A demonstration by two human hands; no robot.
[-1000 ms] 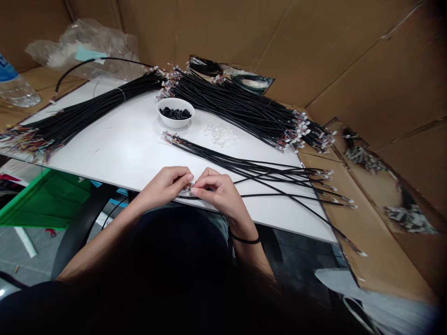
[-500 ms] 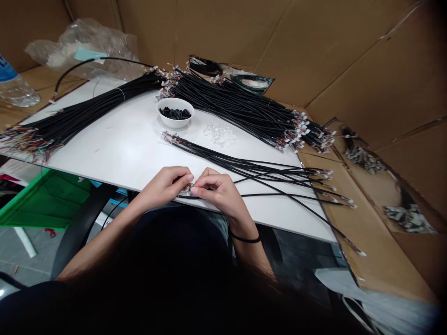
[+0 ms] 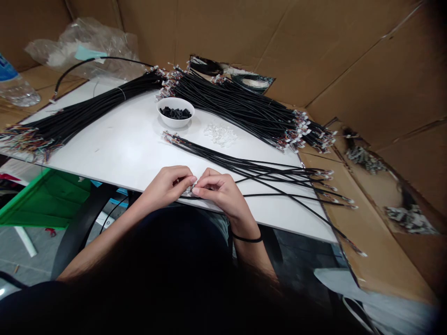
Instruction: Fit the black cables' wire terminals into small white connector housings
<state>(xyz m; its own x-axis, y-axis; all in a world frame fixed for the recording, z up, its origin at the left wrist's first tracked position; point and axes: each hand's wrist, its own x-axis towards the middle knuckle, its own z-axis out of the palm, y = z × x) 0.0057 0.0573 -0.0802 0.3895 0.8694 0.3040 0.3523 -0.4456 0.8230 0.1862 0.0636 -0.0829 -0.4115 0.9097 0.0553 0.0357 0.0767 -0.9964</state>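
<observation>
Soft even light, dark warped edges

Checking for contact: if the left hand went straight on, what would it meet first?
The left hand would probably meet the small connector on the black cable pinched between the hands, then the right hand's fingers; depth is unclear.

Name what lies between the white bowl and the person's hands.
In the head view, a loose bundle of black cables crosses the white tabletop between the white bowl and the left hand and right hand.
</observation>
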